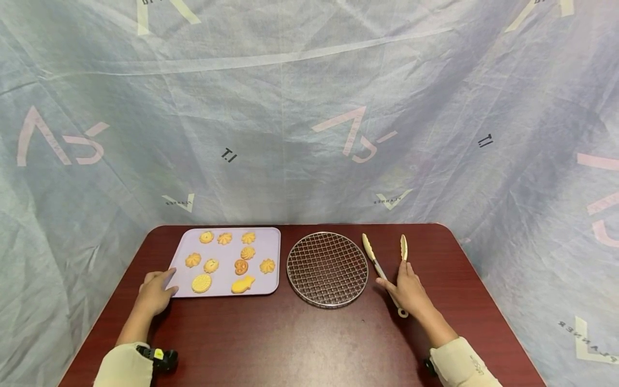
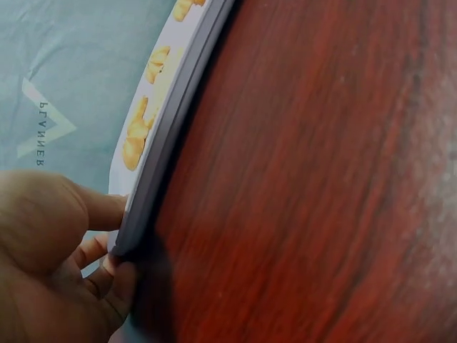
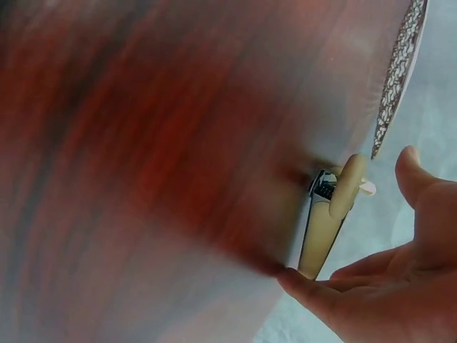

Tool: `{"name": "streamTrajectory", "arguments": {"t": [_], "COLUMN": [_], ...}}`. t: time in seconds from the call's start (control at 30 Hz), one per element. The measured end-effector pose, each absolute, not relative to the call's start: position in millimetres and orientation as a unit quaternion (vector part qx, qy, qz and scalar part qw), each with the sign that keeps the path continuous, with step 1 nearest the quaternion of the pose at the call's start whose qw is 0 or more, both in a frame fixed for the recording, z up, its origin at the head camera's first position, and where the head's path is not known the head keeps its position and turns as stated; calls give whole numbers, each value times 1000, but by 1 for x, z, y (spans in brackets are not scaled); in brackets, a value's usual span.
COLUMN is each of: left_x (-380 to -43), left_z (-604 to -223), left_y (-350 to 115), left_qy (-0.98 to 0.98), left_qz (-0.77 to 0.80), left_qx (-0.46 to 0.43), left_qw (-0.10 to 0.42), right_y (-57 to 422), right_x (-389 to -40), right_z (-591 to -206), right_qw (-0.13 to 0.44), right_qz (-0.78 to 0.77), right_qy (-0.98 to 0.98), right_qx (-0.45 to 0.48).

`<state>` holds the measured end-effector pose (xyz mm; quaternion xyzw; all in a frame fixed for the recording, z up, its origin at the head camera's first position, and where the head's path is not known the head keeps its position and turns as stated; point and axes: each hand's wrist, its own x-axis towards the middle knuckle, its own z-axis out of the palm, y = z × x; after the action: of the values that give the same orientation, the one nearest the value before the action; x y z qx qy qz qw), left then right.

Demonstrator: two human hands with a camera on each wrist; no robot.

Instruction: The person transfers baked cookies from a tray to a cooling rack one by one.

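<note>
At the left a pale lilac tray (image 1: 268,285) bears several golden biscuits (image 1: 201,283) in flower, round, pretzel and fish shapes. My left hand (image 1: 156,293) grips the tray's near left corner. In the left wrist view the thumb (image 2: 103,212) lies on its rim and the other fingers curl round the edge below. Over on the right, a pair of tongs (image 1: 381,271) with cream tips and metal arms lies spread apart. My right hand (image 1: 410,287) is over them, thumb and fingers wide apart. Its fingertips (image 3: 303,286) are right at one arm of the tongs, partly hiding it.
A round wire rack (image 1: 327,269) with a metal rim sits between the tray and the tongs. All this is on a dark red wooden table (image 1: 290,344). Grey printed cloth (image 1: 280,134) hangs behind the table and along both sides.
</note>
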<state>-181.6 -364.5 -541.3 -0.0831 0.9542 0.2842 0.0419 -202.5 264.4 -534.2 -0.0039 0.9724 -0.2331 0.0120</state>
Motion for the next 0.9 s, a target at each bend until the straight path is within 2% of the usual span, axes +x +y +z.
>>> {"name": "streamTrajectory", "arguments": {"t": [0.57,0.9], "left_x": [-181,-182], "left_z": [-543,-547], "left_y": [-367,-368], "left_qy": [940,936], "left_qz": [322,331], "left_qx": [-106,-104], "left_qw": [48,50], "right_y": [267,267], "right_x": [-207,-212], "right_z": [-537,-550], "right_qw": [18,2], "right_qz": [-242,-261], "right_qy": [968,961], "right_qx": [60,89]}}
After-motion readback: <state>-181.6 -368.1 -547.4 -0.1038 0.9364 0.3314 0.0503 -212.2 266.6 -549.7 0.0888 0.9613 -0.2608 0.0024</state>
